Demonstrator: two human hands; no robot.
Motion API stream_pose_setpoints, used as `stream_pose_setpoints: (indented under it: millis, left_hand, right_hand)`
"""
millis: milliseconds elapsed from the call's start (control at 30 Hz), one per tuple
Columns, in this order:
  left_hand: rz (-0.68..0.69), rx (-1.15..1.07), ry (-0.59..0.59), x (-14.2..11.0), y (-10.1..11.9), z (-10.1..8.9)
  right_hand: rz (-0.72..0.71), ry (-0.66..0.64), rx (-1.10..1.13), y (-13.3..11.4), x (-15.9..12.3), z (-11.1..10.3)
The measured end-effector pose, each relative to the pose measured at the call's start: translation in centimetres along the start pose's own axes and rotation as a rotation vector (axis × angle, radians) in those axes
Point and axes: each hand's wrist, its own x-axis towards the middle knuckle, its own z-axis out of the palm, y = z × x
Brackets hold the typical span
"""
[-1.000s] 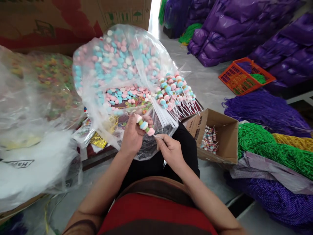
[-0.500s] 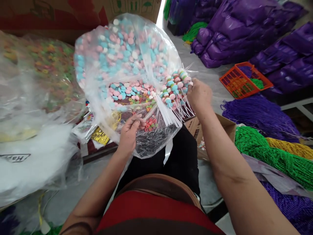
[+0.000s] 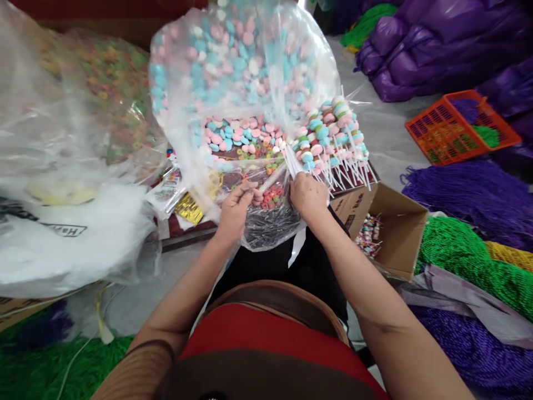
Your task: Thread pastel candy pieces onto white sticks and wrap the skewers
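My left hand (image 3: 241, 204) is pinched closed in front of the clear plastic bag (image 3: 183, 83); what lies between its fingertips is too small to make out. My right hand (image 3: 308, 195) has its fingers curled over the lower ends of a bundle of white sticks (image 3: 292, 160). Pink, blue and white candy discs (image 3: 227, 136) spill from the bag's mouth. Below them lie small green and orange candy rings (image 3: 258, 151) and red rings (image 3: 272, 195). Right of the bundle, finished candy skewers (image 3: 333, 130) are piled with their white sticks pointing toward me.
Left stands another bag of ring candies (image 3: 112, 94), above a white plastic bag (image 3: 75, 250). Gold packets (image 3: 194, 205) lie on the table. To the right are an open cardboard box (image 3: 395, 228) holding skewers, an orange basket (image 3: 441, 133), and purple and green cord bundles (image 3: 462, 250).
My right hand has moved left from the candy skewers to the white sticks. The skewer it was touching now lies on the pile. My left hand stays pinched, and the view has shifted.
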Motion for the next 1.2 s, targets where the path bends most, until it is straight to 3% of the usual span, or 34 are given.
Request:
stream_pose_setpoints:
  millis: [267,467,567,667,1000,1200]
  left_hand:
    - [0.004,0.02,-0.012,0.3,-0.2,-0.3]
    - [-0.079,0.092,-0.103,0.1,0.7,0.7]
    - [-0.101,0.057,-0.213,-0.2,1.5,1.9]
    - [-0.122,0.04,-0.247,-0.4,2.0,3.0]
    - [-0.152,0.031,-0.169,-0.8,2.7,4.4]
    - [-0.187,0.026,-0.205,-0.7,2.8,4.4]
  right_hand:
    - [0.063,0.068,0.145,1.1,-0.3,-0.3]
    - [-0.099,0.183,0.608,2.8,-6.5,1.0]
    - [-0.135,0.145,0.812,3.1,-9.7,2.2]
    - [-0.11,0.128,0.917,3.0,-11.2,3.4]
    - [-0.149,0.193,1.0,3.7,-11.4,5.6]
    - [-0.129,0.034,1.257,3.8,-11.2,4.5]
